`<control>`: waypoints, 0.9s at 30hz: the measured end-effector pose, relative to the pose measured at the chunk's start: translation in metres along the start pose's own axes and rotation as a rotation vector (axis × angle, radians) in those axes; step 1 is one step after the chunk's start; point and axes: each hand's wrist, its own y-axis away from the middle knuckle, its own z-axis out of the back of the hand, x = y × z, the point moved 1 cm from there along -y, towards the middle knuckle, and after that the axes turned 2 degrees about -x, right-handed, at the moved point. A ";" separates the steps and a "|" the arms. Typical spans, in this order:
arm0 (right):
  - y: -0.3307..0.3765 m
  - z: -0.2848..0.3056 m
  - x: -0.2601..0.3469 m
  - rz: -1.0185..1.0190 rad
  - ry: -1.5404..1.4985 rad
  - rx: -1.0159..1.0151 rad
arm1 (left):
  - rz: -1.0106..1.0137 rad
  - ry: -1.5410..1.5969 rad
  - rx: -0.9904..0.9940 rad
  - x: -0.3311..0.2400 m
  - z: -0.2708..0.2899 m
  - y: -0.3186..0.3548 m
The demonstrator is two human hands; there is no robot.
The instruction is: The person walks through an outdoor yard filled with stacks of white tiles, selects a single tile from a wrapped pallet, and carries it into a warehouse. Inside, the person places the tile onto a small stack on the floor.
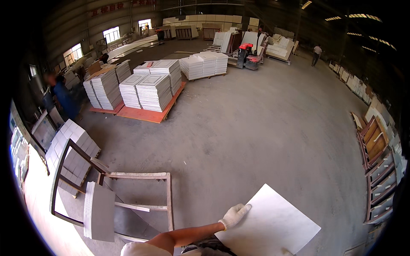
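Note:
My left hand (234,216), in a white knit glove, is closed on the upper left edge of a square white tile (273,222) with faint grey veining. The tile is tilted in front of me at the bottom of the view, its lower part cut off by the frame. At the tile's lower edge a small pale patch may be part of my right hand; its fingers cannot be made out. Left of me, several similar tiles (99,213) stand on edge against a dark upright metal frame (64,179), beside a low wooden frame (139,175).
Stacks of white panels (153,91) stand on red boards (141,115) ahead left. A red pallet truck (247,55) is farther back. Wooden racks (376,141) line the right side. One person (316,55) walks at the far right; another in blue (64,98) is at left.

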 end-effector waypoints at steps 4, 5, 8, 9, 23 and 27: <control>-0.126 0.004 0.067 0.042 0.181 0.183 | 0.059 0.017 -0.155 -0.020 0.024 -0.106; -0.160 0.003 0.087 0.061 0.229 0.233 | 0.077 0.026 -0.206 -0.027 0.031 -0.134; -0.257 -0.003 0.148 0.083 0.382 0.391 | 0.105 0.144 -0.332 -0.075 0.051 -0.197; -0.291 -0.006 0.174 0.102 0.448 0.461 | 0.113 0.161 -0.388 -0.087 0.063 -0.214; -0.616 -0.195 0.460 0.178 0.512 0.848 | 0.080 0.057 -0.725 -0.126 0.225 -0.518; -0.672 -0.236 0.540 0.215 0.509 0.705 | 0.151 -0.089 -0.506 -0.211 0.290 -0.645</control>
